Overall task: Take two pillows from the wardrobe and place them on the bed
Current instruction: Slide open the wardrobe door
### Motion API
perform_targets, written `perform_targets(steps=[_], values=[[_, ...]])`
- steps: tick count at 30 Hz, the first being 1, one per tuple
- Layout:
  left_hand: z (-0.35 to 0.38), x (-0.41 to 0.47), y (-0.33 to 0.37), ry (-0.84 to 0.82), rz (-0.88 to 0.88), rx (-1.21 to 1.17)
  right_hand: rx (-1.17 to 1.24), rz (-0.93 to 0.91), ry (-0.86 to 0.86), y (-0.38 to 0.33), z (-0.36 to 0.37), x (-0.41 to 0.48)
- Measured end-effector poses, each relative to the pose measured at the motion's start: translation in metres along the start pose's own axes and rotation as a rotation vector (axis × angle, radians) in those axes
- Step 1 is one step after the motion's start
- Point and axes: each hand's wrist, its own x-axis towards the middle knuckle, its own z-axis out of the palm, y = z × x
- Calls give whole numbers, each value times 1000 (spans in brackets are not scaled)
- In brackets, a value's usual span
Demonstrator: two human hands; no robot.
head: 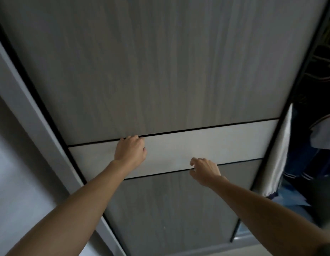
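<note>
While one sliding wardrobe door (160,71) of grey wood grain fills the frame, crossed by a smooth pale band (225,143), the left hand (130,150) hooks curled fingers (133,138) into its upper groove; the right hand (204,170), loosely curled, holds nothing near the lower groove. Dark clothes (308,156) hang far right.

Both bare arms reach forward. Left hand (130,150) has its fingers curled; right hand (204,171) sits lower, loosely bent, holding nothing.

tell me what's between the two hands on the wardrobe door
Nothing but bare door: in the head view, only the plain pale band of the wardrobe door stretches between the left hand and the right hand.
</note>
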Motion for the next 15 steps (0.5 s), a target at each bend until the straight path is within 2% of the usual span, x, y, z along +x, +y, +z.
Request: perform_targets(steps=[9, 15], values=[[30, 39, 258, -116, 277, -198, -87, 293, 38, 231, -66, -110], [58, 36, 447, -215, 362, -297, -152, 441, -12, 399, -102, -186]])
